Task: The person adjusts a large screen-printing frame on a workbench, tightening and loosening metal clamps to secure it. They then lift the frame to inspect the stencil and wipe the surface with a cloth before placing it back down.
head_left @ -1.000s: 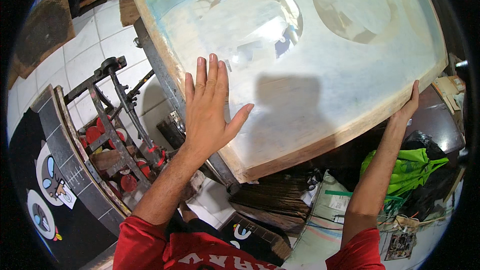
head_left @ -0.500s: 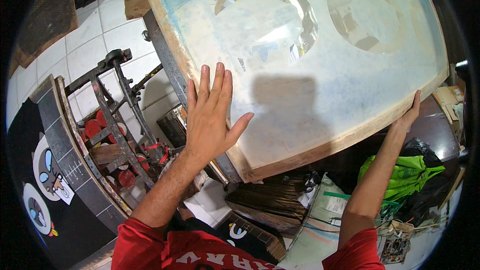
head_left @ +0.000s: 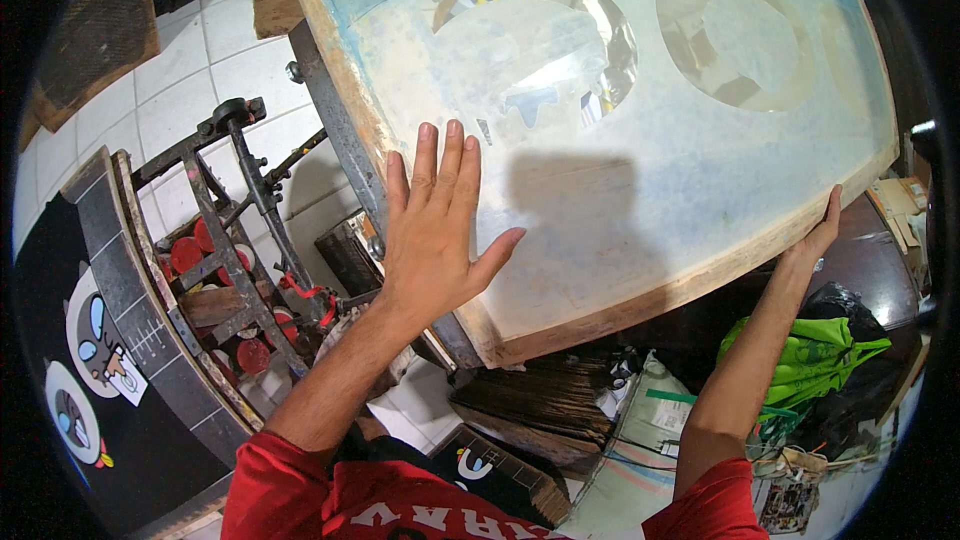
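Note:
A large screen-printing frame [head_left: 610,325] with a wooden border fills the upper right, tilted across the view. Its pale, bluish mesh [head_left: 700,175] has see-through ring shapes and smaller patches in it. Spread flat over the mesh near the left border is my left hand [head_left: 432,230], palm down, fingers stretched and thumb out. Whether the palm presses on the mesh I cannot tell. At the near right border my right hand [head_left: 818,235] grips the wood from its outer side, a finger or thumb along the edge; its other fingers are hidden.
Left of the frame stands a black metal printing arm [head_left: 235,140] above red-lidded pots [head_left: 187,255]. Black fabric [head_left: 110,440] with cartoon prints lies on a curved board at far left. Below the frame are stacked dark boards [head_left: 530,405], a green plastic bag [head_left: 795,360] and cables.
My left hand has slid slightly right and up over the mesh, fingers still spread. The frame and my right hand are almost unmoved.

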`<state>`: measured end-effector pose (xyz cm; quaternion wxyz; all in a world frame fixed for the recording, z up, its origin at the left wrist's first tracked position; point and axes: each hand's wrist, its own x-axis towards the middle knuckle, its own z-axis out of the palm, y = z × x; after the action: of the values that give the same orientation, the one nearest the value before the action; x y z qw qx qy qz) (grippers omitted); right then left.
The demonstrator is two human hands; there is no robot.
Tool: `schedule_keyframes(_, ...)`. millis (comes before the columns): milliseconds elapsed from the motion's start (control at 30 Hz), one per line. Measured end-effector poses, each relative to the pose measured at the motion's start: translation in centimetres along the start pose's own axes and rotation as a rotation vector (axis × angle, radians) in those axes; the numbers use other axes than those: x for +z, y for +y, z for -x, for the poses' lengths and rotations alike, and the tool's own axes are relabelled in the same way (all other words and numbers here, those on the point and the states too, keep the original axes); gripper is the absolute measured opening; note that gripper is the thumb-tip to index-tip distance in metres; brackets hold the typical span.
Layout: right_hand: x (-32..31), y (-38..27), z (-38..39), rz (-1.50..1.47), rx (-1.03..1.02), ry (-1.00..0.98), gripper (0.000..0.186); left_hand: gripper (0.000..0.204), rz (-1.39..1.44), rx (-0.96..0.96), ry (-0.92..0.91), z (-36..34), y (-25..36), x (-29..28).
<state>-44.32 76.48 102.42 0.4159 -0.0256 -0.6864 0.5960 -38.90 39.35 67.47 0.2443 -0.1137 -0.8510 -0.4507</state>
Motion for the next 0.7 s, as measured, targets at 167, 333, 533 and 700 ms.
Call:
schedule_keyframes(167, -0.1, -0.2, 0.0, -0.042, 0.021, -0.036, 0.06, 0.097, -0.02, -0.026, 0.03, -1.0, 0.0, 0.5)
schedule_keyframes(333, -0.2, -0.6, 0.1, -0.018, 0.0, -0.029, 0.061, 0.098, -0.046, -0.067, 0.057, -1.1, -0.8, 0.3)
schedule_keyframes(533, -0.1, -1.2, 0.4, -0.044, 0.007, -0.037, 0.061, 0.1, -0.05, -0.079, 0.051, -0.9, -0.5, 0.0)
schedule_keyframes(700, 0.1, -1.8, 0.9, -0.044, -0.001, -0.022, 0.062, 0.1, 0.001, -0.084, 0.053, -0.9, -0.3, -0.3)
